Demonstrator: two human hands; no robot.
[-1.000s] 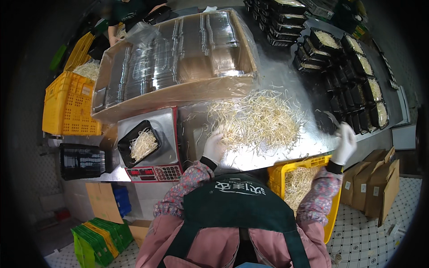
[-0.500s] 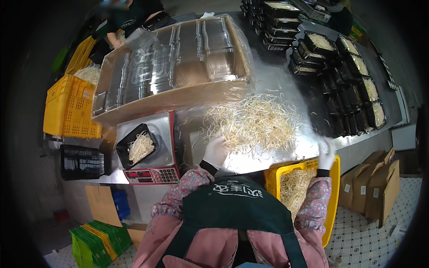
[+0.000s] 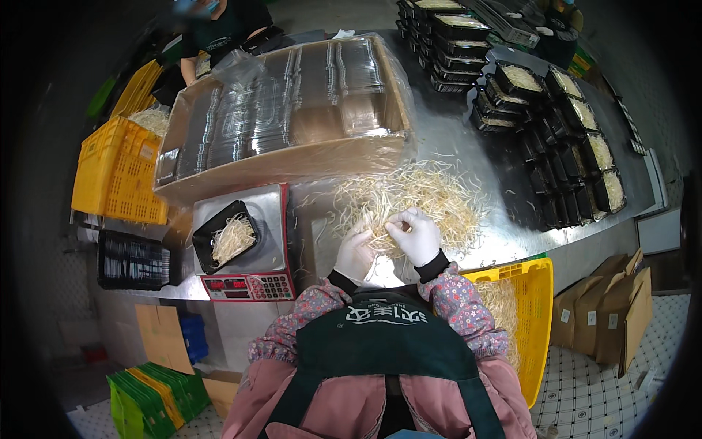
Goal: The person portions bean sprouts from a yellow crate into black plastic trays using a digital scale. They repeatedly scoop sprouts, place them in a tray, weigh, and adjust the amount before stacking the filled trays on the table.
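Bean sprouts (image 3: 431, 197) lie in a loose, pale heap on the metal table before me. At the heap's near edge, my left hand (image 3: 355, 256), in a white glove, is closed around a small bunch of sprouts. Close beside it on the right, my gloved right hand (image 3: 417, 237) pinches thumb and finger together at the sprouts by the left hand. What exactly sits between those fingertips is too small to make out. To the left, a black plastic tray (image 3: 204, 241) partly filled with sprouts rests tilted on a red-edged digital scale (image 3: 274, 212).
A carton (image 3: 292, 162) of clear lids stands behind the scale. Filled black trays (image 3: 523, 77) are stacked at the right, empty trays (image 3: 131, 260) at the left. Yellow crates (image 3: 537, 293) (image 3: 121, 175) flank the table. Co-workers (image 3: 219, 33) (image 3: 559, 33) stand across it.
My right hand has come left from above the yellow crate to the sprouts beside my left hand. The left hand stays near the same spot, gathering sprouts.
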